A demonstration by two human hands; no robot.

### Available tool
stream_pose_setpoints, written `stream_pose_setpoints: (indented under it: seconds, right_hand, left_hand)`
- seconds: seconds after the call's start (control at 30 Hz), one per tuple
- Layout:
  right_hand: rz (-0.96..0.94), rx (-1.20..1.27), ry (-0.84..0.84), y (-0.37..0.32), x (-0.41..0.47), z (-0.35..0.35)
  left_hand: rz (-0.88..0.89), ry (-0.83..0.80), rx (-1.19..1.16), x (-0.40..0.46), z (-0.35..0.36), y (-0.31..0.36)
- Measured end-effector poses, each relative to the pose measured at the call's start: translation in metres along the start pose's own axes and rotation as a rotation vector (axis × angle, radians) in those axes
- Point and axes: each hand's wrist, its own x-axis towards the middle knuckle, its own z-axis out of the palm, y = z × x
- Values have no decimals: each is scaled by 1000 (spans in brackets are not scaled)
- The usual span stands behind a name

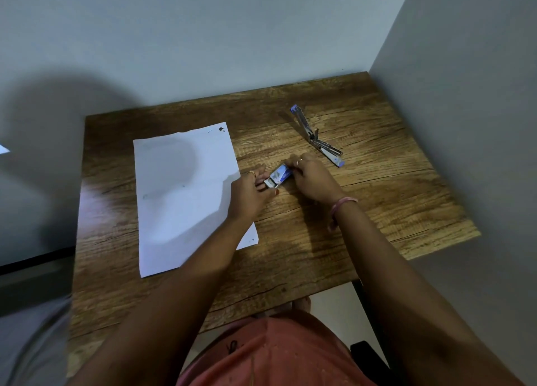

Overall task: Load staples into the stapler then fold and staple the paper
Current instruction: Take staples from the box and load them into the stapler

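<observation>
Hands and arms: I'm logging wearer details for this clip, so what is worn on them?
Both arms are bare, with no sleeves in view. The left hand has a thin gold-coloured ring on one of its fingers. The right hand also wears a ring on one of its fingers, and a pink bangle sits around that wrist. No watch, gloves or markings are visible.

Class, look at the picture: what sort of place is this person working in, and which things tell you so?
Probably a small desk in a room corner: a wooden table set against plain walls, with a paper sheet and an opened stapler on it.
</observation>
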Motion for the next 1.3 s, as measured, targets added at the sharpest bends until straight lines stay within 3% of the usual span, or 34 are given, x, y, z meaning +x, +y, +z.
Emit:
stream_pose_setpoints:
  seconds: [0.3,0.47,0.57,0.7,0.83,1.0,1.2,1.3]
  right_hand:
    - [-34,-54,-126,-3,2,-4]
    - [-14,-184,-225,-3,4,1]
    - [-53,40,-222,8,0,-5]
    - [129,546,-158,29,-22,-13]
    - [-20,441,-71,52,-47,-19]
    - [-87,324,-162,65,-57,-20]
    - [-122,367,-94,67,-52,-16]
    - [-164,367,-53,67,-52,-13]
  left_hand:
    - [54,109,50,2,4,-4]
    - [192,84,195,-2,6,-2]
    - [234,90,304,-4,9,0]
    - [206,146,306,-3,11,2]
    - [114,215,196,3,11,5]
    - [61,280,152,10,13,7]
    - [9,334,134,17,9,13]
    - [69,384,132,22,12,23]
